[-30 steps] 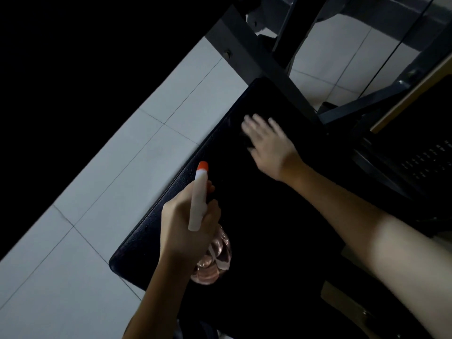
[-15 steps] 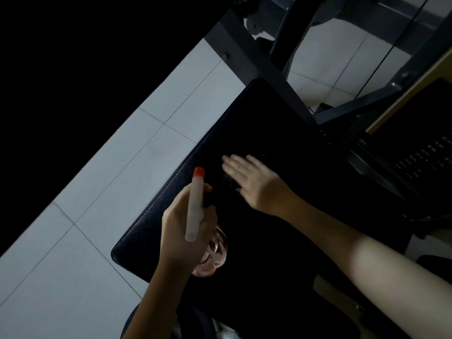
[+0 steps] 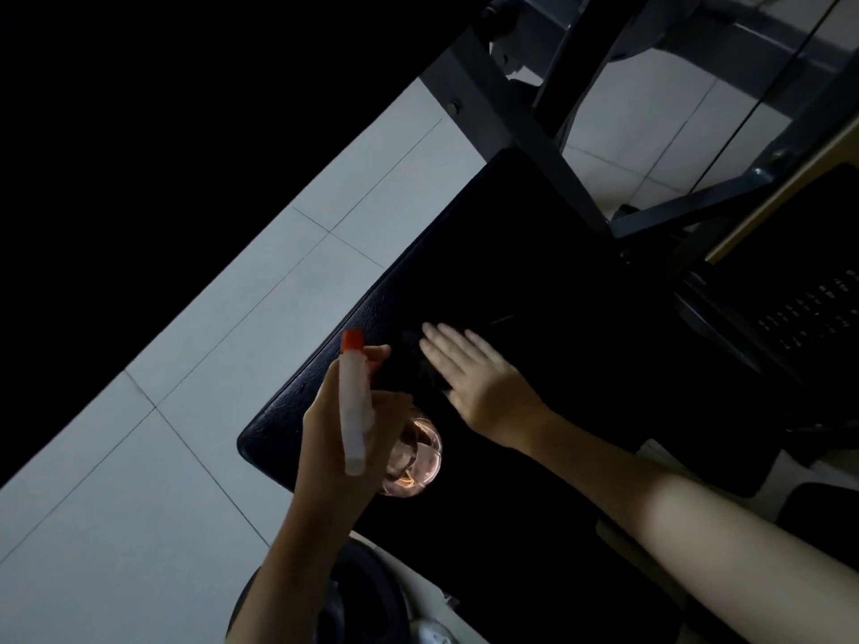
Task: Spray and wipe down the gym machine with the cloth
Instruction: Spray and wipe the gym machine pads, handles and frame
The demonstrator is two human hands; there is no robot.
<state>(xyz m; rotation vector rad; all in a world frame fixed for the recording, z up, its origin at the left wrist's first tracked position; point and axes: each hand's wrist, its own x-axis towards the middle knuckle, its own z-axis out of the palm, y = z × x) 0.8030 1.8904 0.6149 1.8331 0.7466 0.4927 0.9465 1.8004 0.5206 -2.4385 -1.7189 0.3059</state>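
Left hand (image 3: 341,441) curled around spray bottle (image 3: 355,402) above black padded seat (image 3: 581,295), right hand (image 3: 481,381) flat with straight fingers pressing dark cloth (image 3: 413,346) onto seat, pale tiled floor (image 3: 162,457) alongside

Your right hand (image 3: 481,381) lies flat on the machine's pad (image 3: 581,281), fingers straight. The cloth (image 3: 413,346) is under its fingers and palm, and a bit of it shows just left of your fingertips. Your left hand (image 3: 337,441) is just left of your right hand, near the pad's left edge. It is curled round the spray bottle (image 3: 355,402), whose nozzle end reaches past your knuckles, away from you, while its body hangs below your palm, over the pad. Left of your left hand lies the floor (image 3: 209,388). Well beyond your right fingertips, the machine frame (image 3: 511,132) crosses behind the pad's far end.
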